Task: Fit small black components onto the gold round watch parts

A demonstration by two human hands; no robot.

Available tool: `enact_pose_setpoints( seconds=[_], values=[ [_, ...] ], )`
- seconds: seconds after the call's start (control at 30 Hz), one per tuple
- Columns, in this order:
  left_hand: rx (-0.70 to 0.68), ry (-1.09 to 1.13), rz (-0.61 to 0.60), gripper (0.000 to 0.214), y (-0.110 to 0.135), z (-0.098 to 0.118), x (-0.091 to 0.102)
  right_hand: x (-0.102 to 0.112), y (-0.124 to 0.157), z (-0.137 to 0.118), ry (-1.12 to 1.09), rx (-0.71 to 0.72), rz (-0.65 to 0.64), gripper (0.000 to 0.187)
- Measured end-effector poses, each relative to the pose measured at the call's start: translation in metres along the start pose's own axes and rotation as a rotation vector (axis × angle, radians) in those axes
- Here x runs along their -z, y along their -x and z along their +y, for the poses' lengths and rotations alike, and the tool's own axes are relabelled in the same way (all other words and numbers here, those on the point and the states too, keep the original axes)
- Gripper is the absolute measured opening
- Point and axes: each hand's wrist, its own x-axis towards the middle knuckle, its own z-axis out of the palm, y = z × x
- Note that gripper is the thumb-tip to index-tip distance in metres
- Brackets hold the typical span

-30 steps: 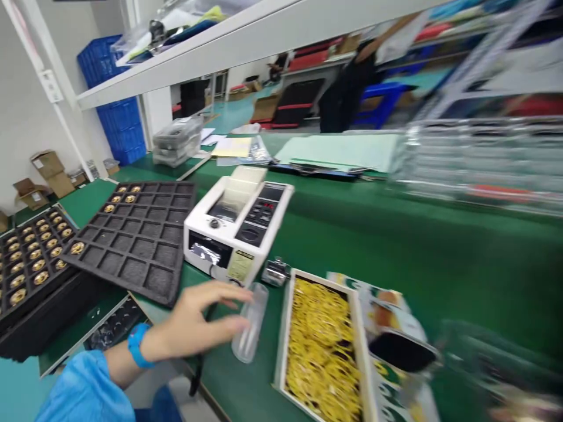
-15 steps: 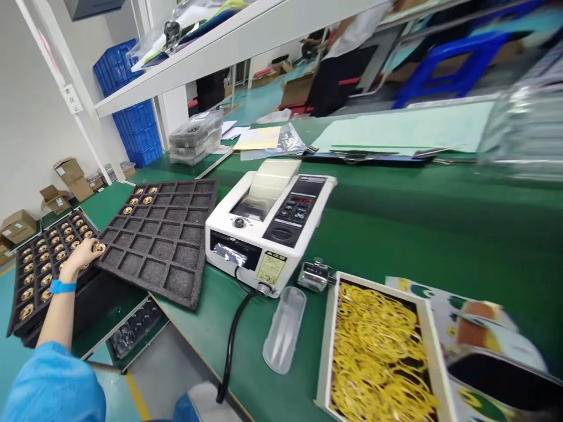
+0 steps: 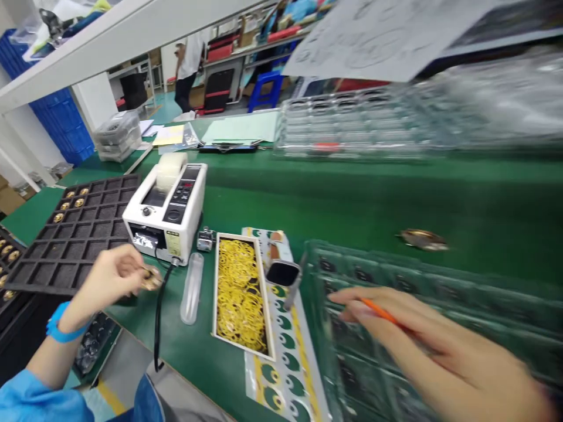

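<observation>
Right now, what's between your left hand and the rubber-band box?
Head view: a black cable and clear plastic tube separate the left hand from the rubber-band box.

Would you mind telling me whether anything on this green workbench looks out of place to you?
Yes: a round gold-coloured piece lies loose on the green bench, beyond the clear tray. It looks stray because similar pieces sit in the cells of the dark foam tray.

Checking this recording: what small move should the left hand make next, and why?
Probably the left hand should set its gold piece into an empty cell of the black foam tray beside it, since similar gold pieces already sit in that tray's far cells.
</observation>
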Motion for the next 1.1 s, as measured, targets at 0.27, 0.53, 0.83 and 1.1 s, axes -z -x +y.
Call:
enact_pose_setpoints(
  seconds=[0.27,0.53,0.83,1.1],
  values=[
    [0.017,0.798,-0.388,0.032,-0.046,0.034,-0.130,-0.004,0.006,-0.041,-0.056,-0.040,0.234,0.039],
    [0.012,0.814,-0.340,0.025,-0.045,0.025,-0.143,-0.024,0.023,-0.052,-0.101,0.087,0.119,0.014],
    [-0.119,0.832,-0.415,0.033,-0.037,0.019,-0.144,-0.033,0.023,-0.050,-0.184,0.041,0.106,0.021],
    [0.003,0.859,-0.490,0.032,-0.036,0.025,-0.136,-0.021,0.022,-0.036,-0.042,0.432,-0.131,0.033]
  ],
)
